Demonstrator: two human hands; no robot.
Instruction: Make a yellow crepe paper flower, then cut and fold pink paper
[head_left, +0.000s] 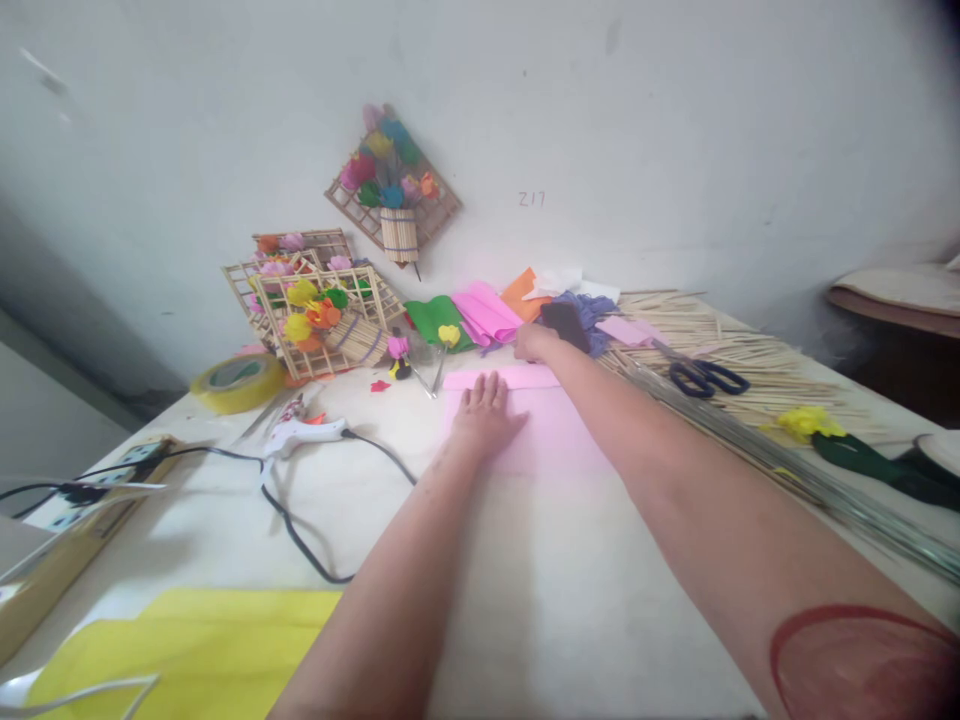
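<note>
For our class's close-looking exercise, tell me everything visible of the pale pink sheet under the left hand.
The pale pink sheet lies flat on the white table and looks like thin paper, perhaps crepe. A more strongly pink band, apparently a fold, runs along its far edge. The left hand rests on it, palm down; the right forearm hides part of its right side.

I count one left hand and one right hand, both mine; one white glue gun; one pair of scissors; one tape roll; one power strip; at least four flower panels.
</note>
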